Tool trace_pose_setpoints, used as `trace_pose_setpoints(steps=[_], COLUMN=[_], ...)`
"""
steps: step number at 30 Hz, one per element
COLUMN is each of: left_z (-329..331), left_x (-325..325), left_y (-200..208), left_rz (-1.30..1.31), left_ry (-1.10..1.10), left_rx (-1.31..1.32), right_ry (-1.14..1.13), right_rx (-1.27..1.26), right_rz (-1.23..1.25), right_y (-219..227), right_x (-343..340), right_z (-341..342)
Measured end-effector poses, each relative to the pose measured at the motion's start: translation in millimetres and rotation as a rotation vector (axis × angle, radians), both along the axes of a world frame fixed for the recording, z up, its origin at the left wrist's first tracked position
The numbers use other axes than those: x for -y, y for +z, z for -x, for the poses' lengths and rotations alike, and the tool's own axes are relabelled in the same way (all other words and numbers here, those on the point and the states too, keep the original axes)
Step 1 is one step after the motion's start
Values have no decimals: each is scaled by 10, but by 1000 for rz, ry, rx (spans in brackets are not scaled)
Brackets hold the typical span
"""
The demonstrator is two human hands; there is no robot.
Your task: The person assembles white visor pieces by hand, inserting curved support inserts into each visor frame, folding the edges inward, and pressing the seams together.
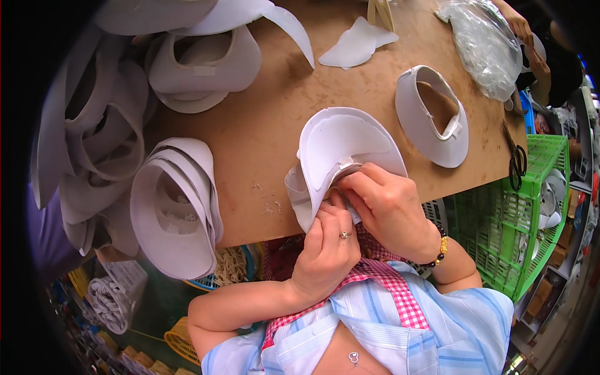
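Observation:
Both of my hands are closed on a white sun visor (350,134), its wide brim pointing away from me above the table's near edge. My left hand (328,240), with a ring on one finger, pinches the lower edge of its band. Beside it, my right hand (387,203) presses its fingertips together at the inner band; what lies between them is hidden. Another white visor (440,147) sits apart to the right of my hands. To the left, a nested stack of visors (159,234) reaches the table's near edge.
More white visors (206,72) are heaped at the far left of the brown table (269,131). White offcuts (355,45) lie beyond my hands. Black scissors (517,164) rest at the right edge, near a green crate (500,237). Another person's hand (519,28) is behind a clear plastic bag (484,50).

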State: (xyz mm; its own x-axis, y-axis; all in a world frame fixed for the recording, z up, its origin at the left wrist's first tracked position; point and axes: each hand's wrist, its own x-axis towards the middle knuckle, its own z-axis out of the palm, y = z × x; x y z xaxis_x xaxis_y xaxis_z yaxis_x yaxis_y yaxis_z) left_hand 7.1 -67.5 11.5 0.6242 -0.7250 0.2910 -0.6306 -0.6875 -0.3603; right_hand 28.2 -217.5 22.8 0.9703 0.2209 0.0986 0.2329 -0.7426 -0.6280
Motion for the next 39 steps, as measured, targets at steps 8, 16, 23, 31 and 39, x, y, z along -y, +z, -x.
trace_pose_setpoints(steps=[8,16,23,31,39], left_z=[61,51,9,51,87], left_x=[53,83,99,73,-19], left_y=[-2,47,94,17,-46], left_rz=[-236,-257,-276,-204,5], left_ry=[-31,-66,-47,-61,-78], left_rx=[102,79,6,42,-54], right_ry=[-92,-128,-65,147,246], right_rx=[96,51,209,223,341], right_rz=[-17,67,180,276,140], right_y=[68,7,-8,-20,-19], right_x=[58,72,63,34,25], right_z=[64,63,65,264,100])
